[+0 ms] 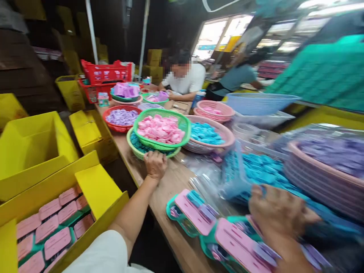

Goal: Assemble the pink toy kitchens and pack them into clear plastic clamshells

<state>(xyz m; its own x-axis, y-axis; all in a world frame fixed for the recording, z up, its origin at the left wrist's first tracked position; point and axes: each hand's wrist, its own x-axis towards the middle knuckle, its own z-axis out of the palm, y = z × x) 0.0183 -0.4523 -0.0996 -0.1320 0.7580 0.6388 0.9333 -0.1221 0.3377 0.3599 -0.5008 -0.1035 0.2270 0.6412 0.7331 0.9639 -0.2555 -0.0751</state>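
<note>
My left hand (156,165) is closed at the near rim of a light green basket (133,148) with teal pieces inside. A brighter green basket (186,131) of pink pieces (160,129) rests on top of it. My right hand (280,210), smeared by motion, has its fingers curled beside the corner of a blue basket (241,170) full of blue pieces (264,170). A bit of blue shows between those fingers, but what it is stays unclear. Below it, pink and teal toy cars (196,212) with purple parts lie on the wooden table (162,193).
An open yellow box (110,189) at the left holds rows of pink-topped toys. A pink basket (313,182) of purple pieces stands at the right. Further back are a red basket (113,129), stacked red crates (106,74) and two people (196,76) at work.
</note>
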